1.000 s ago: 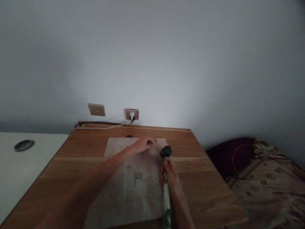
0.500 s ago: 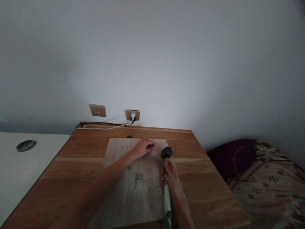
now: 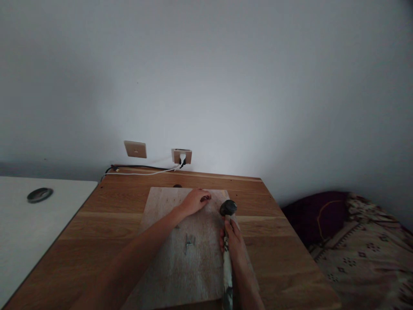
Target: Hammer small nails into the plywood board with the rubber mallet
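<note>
A hammer (image 3: 227, 262) with a dark head and a pale, blotchy handle is gripped in my right hand (image 3: 237, 243), fingers wrapped round the handle just below the head. The hammer head is over the right edge of a worn wooden board (image 3: 174, 271). My left hand (image 3: 195, 201) rests at the far part of the board with fingers curled together in a pinch; whatever is between them is too small to make out. Several loose nails (image 3: 190, 242) lie in a small group on the board, nearer than my left hand. Small dots show in the board left of that hand.
The board lies on a brown wooden table (image 3: 97, 215) against a wall. A white surface (image 3: 19, 241) with a dark oval object (image 3: 40, 195) adjoins on the left. Cables (image 3: 145, 173) run along the back to a wall socket (image 3: 182, 156). Patterned bedding (image 3: 361, 258) is at the right.
The view has shifted slightly, so everything sits a little further right. Both hands keep nearly the same places over the board, and the hammer stays in my right hand.
</note>
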Motion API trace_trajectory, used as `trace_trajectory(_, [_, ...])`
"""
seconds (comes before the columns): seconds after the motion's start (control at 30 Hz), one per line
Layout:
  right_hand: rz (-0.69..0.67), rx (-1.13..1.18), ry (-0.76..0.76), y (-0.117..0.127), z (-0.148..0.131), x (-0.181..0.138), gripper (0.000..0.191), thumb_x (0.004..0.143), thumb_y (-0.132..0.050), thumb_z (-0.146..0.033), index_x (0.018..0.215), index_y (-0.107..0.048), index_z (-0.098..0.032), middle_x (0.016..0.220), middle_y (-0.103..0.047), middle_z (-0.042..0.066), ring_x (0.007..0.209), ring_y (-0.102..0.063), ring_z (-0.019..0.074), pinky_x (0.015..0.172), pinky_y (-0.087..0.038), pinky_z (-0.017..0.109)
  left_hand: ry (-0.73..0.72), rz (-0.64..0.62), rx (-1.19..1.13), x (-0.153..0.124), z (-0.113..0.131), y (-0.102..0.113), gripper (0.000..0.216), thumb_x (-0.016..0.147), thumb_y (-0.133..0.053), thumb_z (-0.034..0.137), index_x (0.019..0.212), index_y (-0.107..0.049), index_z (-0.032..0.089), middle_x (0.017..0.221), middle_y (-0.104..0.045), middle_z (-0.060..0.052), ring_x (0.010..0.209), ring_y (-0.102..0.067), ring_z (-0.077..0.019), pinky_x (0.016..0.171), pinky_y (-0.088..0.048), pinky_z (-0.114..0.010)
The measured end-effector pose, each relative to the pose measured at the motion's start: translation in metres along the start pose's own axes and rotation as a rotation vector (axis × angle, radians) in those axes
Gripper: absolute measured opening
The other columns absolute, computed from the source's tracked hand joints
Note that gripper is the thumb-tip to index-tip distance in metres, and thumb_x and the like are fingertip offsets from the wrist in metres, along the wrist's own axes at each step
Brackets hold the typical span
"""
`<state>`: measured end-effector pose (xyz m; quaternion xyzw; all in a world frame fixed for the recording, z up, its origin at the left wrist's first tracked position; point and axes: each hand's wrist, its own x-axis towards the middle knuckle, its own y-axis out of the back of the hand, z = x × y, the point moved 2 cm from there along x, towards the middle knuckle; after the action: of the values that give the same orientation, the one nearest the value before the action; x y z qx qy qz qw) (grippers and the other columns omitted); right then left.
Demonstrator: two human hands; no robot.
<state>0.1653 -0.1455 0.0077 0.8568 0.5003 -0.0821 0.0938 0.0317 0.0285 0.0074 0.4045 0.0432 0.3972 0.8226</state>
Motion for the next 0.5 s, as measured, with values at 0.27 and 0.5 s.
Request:
trace_trajectory(0.27, [-0.032, -0.018, -0.033, 0.003, 0.0054, 0.0031, 0.054, 0.075, -0.064, -0.078, 0.073, -0.051, -0.025, 0.049, -0.05, -0.007, 0.034, -0.042, 0.0107, 0.033, -0.036, 0.024, -0.005, 0.005, -0.002, -0.0011, -0.0019, -0.0008, 0.017, 0.087, -0.065, 0.01, 0.097, -0.075, 0.018, 0.099, -0.077, -0.006, 0.097, -0.067, -0.0218, 0.091, -0.048, -0.033])
trace_trajectory(0.5, [-0.039, -0.039, -0.033, 0.0051, 0.0052, 0.0029, 0.052, 0.079, -0.064, -0.076, 0.078, -0.052, -0.025, 0.05, -0.052, -0.006, 0.035, -0.046, 0.0121, 0.033, -0.037, 0.024, -0.055, 0.001, 0.042, -0.0022, 0.0026, 0.0007, 0.014, 0.087, -0.066, 0.011, 0.096, -0.075, 0.019, 0.103, -0.075, -0.008, 0.102, -0.066, -0.0237, 0.095, -0.048, -0.034])
